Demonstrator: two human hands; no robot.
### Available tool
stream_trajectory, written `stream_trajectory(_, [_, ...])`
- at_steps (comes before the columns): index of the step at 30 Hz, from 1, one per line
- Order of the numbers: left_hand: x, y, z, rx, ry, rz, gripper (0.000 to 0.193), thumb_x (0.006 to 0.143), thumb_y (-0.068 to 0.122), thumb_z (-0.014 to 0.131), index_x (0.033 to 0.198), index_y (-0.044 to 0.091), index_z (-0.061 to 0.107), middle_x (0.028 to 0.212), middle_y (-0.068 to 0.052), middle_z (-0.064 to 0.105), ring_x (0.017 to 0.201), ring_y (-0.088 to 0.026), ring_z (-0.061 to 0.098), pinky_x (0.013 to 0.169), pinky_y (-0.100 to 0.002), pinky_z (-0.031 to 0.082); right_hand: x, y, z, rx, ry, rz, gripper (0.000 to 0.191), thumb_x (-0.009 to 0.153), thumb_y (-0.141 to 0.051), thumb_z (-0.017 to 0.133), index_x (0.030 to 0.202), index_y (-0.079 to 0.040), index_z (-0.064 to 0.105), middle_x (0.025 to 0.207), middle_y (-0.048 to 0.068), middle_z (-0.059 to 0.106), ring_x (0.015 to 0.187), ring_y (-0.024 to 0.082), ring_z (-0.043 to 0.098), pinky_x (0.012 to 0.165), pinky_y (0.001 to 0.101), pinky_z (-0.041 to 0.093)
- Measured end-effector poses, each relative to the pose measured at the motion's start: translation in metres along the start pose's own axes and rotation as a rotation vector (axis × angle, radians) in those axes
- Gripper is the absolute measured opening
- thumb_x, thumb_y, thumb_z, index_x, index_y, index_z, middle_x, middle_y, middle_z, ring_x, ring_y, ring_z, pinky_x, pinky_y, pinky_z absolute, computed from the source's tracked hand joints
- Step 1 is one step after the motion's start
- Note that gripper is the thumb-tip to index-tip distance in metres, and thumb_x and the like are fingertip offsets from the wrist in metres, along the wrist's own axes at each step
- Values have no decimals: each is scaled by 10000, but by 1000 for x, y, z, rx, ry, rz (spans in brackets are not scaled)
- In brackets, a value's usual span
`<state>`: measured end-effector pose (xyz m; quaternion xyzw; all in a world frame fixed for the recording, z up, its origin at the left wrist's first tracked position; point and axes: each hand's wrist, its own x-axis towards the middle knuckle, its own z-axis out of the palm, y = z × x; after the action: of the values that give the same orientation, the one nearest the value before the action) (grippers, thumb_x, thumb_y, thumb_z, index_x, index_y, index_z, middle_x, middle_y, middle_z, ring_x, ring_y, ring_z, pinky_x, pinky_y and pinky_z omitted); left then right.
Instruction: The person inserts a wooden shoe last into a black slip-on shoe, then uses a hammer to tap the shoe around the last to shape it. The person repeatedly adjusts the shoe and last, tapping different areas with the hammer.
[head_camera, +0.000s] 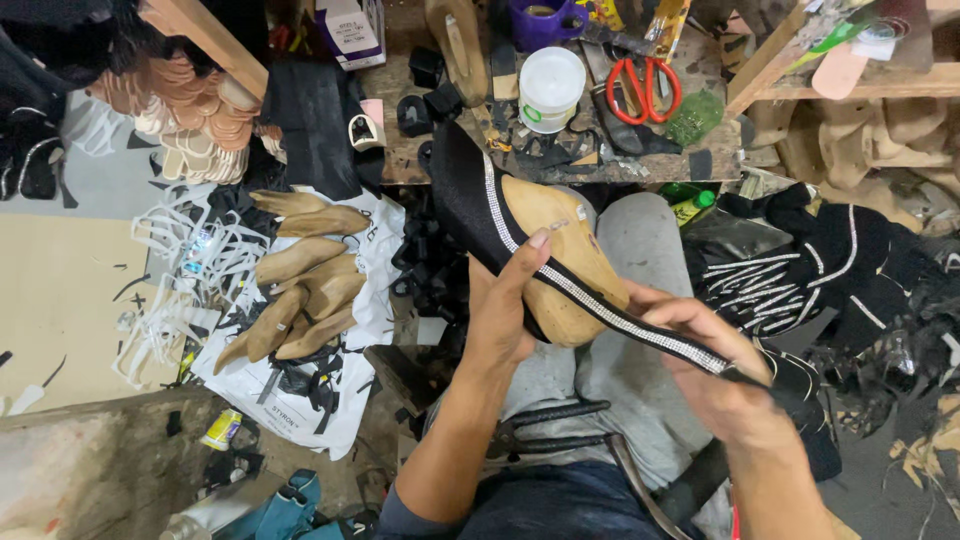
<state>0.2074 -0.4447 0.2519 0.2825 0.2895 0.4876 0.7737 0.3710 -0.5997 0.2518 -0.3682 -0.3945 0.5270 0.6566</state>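
Right now my left hand grips the tan wooden shoe last dressed in black fabric, thumb pressed on top, held over my lap in grey trousers. My right hand pinches the black strap edged with sparkling white stones, fingers closed on its lower end, drawing it across the last. Black-handled pliers lie on my thigh. Near the front edge of the wooden workbench stand a white plastic tub and red-handled scissors. Bare wooden lasts are heaped on a white plastic bag on the floor.
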Motion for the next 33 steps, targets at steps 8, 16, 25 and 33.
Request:
stream_trajectory(8, [-1, -6, -13, 30, -111, -68, 567, 893, 67, 727, 1404, -48, 511, 1218, -119, 679, 1099, -211, 682, 977, -368, 555, 26, 15, -16, 181, 202, 268, 569, 1090, -495, 475, 1401, -27, 562, 1292, 214, 613, 1183, 314, 575, 1016, 489, 467])
stream_trajectory(16, [-7, -16, -12, 142, -145, -67, 692, 885, 113, 750, 1487, 60, 413, 1317, -108, 575, 1175, -187, 596, 1014, -351, 501, 44, 23, 23, -354, 224, 296, 480, 1023, -327, 550, 1408, -41, 571, 1240, 85, 678, 1153, 155, 594, 991, 292, 471])
stream_trajectory(25, [15, -11, -25, 307, -46, 99, 707, 1088, 515, 258, 1508, -39, 385, 1502, -110, 504, 1375, -182, 492, 1180, -324, 360, 41, 25, 57, -514, 289, 236, 516, 938, -228, 654, 1413, -50, 559, 1230, 75, 709, 1119, 135, 623, 977, 287, 482])
stream_trajectory(33, [7, -12, -21, 366, -10, 130, 733, 1097, 515, 227, 1417, -93, 484, 1402, -167, 577, 1277, -224, 548, 1124, -341, 408, 29, 3, 65, -556, 319, 226, 522, 918, -195, 663, 1392, -4, 556, 1212, 88, 716, 1098, 147, 646, 962, 292, 491])
